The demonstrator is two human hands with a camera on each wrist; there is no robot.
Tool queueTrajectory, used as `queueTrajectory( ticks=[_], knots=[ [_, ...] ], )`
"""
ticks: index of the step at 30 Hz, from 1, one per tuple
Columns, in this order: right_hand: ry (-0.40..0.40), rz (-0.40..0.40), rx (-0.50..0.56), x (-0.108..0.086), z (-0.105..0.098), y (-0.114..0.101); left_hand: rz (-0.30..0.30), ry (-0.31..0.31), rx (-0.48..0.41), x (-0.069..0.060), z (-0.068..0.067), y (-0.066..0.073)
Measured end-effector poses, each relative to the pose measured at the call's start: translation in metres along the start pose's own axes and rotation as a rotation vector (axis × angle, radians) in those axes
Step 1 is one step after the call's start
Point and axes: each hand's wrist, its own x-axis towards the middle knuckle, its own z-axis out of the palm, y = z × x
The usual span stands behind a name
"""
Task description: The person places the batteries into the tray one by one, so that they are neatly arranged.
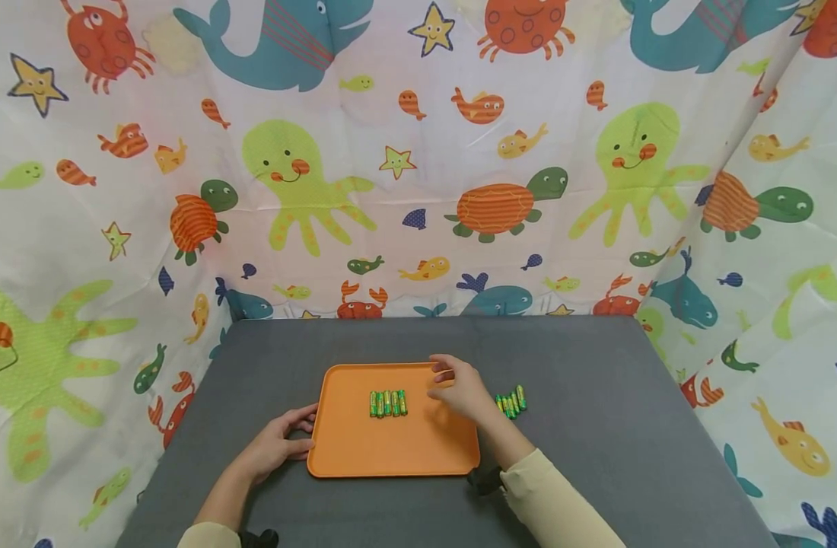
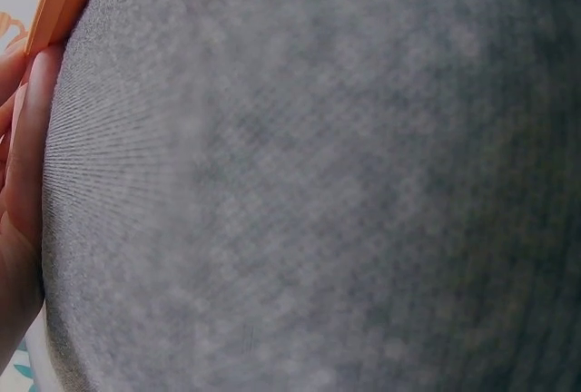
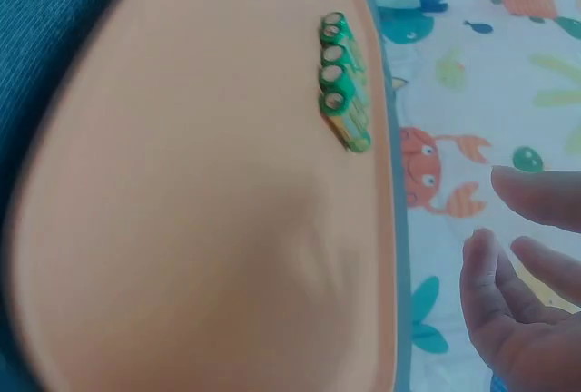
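An orange tray (image 1: 391, 457) lies on the grey table, with several green batteries (image 1: 387, 403) side by side in its upper middle. The left hand (image 1: 275, 449) rests at the tray's left edge, its fingertips touching the rim; in the left wrist view the fingers (image 2: 32, 129) meet the tray's edge (image 2: 68, 2). Over the tray's upper right part hovers the right hand (image 1: 463, 390), thumb and fingers apart and holding nothing. The right wrist view shows that hand (image 3: 522, 292) bent loosely beside the batteries (image 3: 345, 83), not touching them.
More green batteries (image 1: 511, 402) lie on the grey table (image 1: 576, 396), just right of the tray and close to the right forearm. A curtain (image 1: 391, 213) printed with sea animals stands behind the table and along both sides.
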Motion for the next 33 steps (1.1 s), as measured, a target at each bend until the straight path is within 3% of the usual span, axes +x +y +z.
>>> queueTrajectory(
  ticks=[13, 33],
  knots=[
    [0.131, 0.02, 0.001, -0.011, -0.034, 0.015, 0.002, 0.012, 0.004, -0.001, 0.0, 0.001],
    [0.133, 0.071, -0.04, -0.028, -0.079, 0.059, 0.003, 0.004, -0.009, -0.001, 0.0, 0.0]
  ],
)
